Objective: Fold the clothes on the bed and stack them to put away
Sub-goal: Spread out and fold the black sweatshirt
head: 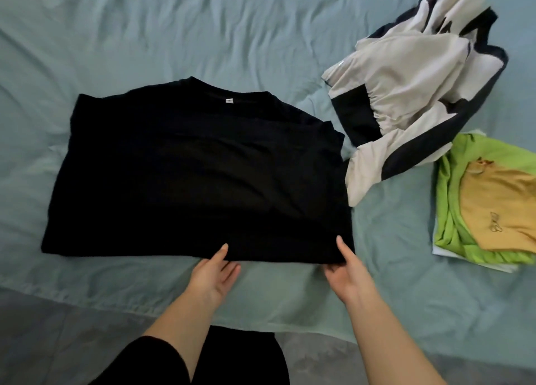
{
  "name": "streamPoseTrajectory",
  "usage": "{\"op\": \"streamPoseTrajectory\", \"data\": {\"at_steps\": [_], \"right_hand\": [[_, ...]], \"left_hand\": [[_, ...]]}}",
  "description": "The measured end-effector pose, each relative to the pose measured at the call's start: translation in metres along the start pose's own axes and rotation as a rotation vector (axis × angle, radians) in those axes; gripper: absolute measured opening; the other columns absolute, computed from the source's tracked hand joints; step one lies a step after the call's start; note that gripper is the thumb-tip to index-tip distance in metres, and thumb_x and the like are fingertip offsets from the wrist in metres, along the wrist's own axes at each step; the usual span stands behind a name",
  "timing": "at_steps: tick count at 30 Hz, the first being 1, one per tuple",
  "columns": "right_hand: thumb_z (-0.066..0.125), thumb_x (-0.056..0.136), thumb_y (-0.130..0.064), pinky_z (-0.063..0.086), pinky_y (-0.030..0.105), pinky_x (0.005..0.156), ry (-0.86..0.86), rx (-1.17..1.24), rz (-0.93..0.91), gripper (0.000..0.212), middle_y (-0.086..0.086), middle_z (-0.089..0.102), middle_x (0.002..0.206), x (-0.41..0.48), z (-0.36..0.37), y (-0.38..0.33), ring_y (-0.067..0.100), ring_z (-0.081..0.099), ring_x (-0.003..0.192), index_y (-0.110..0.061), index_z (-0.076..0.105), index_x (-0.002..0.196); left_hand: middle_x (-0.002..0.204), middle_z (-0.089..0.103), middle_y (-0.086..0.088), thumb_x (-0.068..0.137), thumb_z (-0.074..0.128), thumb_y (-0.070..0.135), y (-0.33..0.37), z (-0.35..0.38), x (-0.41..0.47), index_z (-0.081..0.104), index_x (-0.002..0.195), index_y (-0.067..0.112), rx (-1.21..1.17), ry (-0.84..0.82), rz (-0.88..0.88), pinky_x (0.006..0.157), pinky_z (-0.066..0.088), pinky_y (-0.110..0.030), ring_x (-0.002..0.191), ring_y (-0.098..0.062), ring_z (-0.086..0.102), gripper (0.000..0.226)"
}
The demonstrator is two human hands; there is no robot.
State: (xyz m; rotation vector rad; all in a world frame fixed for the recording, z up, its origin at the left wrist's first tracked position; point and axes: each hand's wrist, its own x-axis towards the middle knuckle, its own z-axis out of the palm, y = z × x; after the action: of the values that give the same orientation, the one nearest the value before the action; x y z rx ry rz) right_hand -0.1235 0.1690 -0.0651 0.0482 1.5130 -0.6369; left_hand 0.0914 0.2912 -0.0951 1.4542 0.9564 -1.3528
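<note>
A black T-shirt (197,176) lies flat on the teal bed sheet (174,36), collar with a white label at the far side and its sides folded in. My left hand (214,274) holds the near hem, thumb on top and fingers under the cloth. My right hand (348,268) grips the hem's near right corner the same way. To the right lies a crumpled cream and dark navy jacket (412,94). A stack of folded clothes (487,210) sits at the right edge, an orange-yellow garment on a lime green one.
The near edge of the bed (145,306) runs across the lower part of the view, with grey floor (43,341) below it. My dark-clothed legs (240,355) stand against that edge. Wrinkled sheet stretches to the far left and back.
</note>
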Motion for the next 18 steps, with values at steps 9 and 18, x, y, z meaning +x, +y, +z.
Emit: {"op": "streamPoseTrajectory", "data": {"at_steps": [9, 18], "right_hand": [[0.056, 0.093, -0.004, 0.053, 0.03, 0.071, -0.011, -0.049, -0.031, 0.021, 0.006, 0.07, 0.097, 0.002, -0.023, -0.007, 0.019, 0.066, 0.09, -0.009, 0.059, 0.113], [0.057, 0.092, -0.004, 0.056, 0.029, 0.07, -0.03, 0.056, 0.055, 0.012, 0.004, 0.075, 0.078, 0.006, -0.021, -0.005, 0.02, 0.067, 0.082, -0.012, 0.064, 0.099]], "left_hand": [[0.099, 0.071, -0.016, 0.099, 0.051, 0.032, -0.017, 0.021, -0.031, 0.067, 0.094, 0.001, 0.464, 0.047, -0.022, 0.075, 0.052, -0.032, 0.082, -0.021, 0.067, 0.035], [0.162, 0.011, 0.004, 0.084, 0.064, 0.05, -0.025, 0.189, -0.049, 0.013, 0.151, 0.041, 0.937, -0.129, 0.763, 0.12, 0.018, -0.046, 0.148, -0.019, 0.013, 0.084]]}}
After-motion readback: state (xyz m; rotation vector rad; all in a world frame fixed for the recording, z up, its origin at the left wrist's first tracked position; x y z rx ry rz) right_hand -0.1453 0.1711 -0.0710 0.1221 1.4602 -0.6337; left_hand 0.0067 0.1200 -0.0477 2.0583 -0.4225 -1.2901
